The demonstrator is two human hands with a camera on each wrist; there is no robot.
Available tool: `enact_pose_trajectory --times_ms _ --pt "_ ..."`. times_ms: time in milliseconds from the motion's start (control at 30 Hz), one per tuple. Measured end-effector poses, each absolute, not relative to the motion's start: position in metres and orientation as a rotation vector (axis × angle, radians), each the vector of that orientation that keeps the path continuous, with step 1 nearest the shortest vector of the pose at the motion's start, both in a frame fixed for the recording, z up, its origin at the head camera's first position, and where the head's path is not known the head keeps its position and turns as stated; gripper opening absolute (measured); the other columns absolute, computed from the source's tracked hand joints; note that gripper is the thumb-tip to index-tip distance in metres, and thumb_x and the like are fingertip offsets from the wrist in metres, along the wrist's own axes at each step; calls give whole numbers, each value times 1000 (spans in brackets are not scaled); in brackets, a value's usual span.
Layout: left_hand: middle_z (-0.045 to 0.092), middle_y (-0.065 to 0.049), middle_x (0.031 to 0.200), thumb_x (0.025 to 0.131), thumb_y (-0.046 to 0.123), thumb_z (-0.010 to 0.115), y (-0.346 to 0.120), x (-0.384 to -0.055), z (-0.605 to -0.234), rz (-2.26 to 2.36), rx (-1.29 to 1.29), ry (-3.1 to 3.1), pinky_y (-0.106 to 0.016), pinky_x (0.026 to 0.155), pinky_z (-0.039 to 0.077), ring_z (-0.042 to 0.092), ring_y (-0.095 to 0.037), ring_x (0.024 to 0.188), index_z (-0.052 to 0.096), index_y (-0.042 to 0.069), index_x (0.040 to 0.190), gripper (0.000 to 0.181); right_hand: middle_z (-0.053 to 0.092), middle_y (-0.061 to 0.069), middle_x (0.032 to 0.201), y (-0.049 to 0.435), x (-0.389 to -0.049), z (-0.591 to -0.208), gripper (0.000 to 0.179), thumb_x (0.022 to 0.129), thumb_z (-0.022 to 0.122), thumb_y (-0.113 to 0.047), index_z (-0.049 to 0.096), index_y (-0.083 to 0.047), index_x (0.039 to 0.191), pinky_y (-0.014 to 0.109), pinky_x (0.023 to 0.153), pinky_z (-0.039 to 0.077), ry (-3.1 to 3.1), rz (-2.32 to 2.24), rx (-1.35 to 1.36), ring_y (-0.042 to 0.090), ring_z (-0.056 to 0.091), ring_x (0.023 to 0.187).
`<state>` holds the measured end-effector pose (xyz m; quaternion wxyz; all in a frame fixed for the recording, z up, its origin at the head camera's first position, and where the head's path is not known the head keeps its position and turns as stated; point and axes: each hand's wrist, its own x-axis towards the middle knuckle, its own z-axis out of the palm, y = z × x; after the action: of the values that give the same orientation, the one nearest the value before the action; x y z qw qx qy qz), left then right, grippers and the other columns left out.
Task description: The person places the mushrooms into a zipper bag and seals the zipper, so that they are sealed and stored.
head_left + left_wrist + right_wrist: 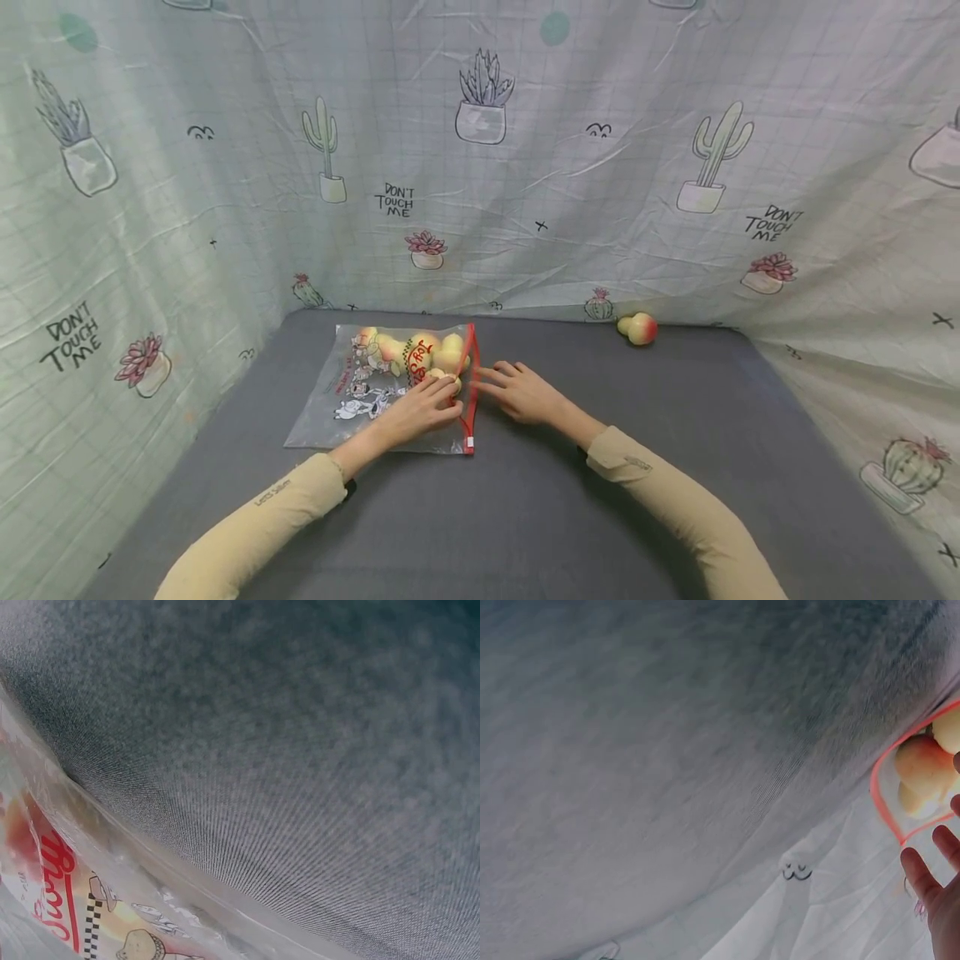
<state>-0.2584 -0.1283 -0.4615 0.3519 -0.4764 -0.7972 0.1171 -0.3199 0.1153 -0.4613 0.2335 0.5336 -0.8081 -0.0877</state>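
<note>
A clear zip bag (318, 429) with a red zip edge and cartoon print lies flat on the table. Several yellow-and-red pears (450, 354) show through its plastic, close to the parted mouth. My left hand (420, 412) is over the mouth side and pinches the upper red edge, drawn back to the left. To the right of the mouth is my right hand (525, 396), its fingers spread and reaching to the red edge. From the right wrist view, the mouth gapes with pears (922, 765) inside, beside the fingers (919, 874). The left wrist view shows no fingers.
Another pear (639, 328) lies alone at the back right, near the curtain. Dark grey cloth covers the table (480, 525). A pale curtain (540, 183) printed with cacti encloses the back and both sides.
</note>
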Motion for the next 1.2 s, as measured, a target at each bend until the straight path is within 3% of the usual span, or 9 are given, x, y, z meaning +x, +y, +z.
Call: enact_pose_trajectory --times_ms 333,900,1200 --pt "55 -8 108 81 14 49 -126 -257 -467 276 -1235 -2076 -36 87 44 50 -23 105 52 18 93 13 42 3 137 144 -322 -457 47 81 60 -16 49 -21 126 35 73 44 -2264 -70 1366 21 47 106" --pt "55 -8 108 79 18 57 -126 -260 -466 258 -1248 -2015 -36 88 43 51 -25 104 54 17 92 14 43 7 134 194 -336 -453 42 81 60 -11 53 -18 121 41 74 44 -2410 75 1190 26 45 109" --pt "55 -8 106 81 19 53 -126 -262 -467 227 -1266 -2005 -35 86 44 51 -25 103 53 16 92 11 44 10 133 216 -343 -450 42 81 59 -10 52 -17 122 42 74 43 -2452 88 1100 28 45 108"
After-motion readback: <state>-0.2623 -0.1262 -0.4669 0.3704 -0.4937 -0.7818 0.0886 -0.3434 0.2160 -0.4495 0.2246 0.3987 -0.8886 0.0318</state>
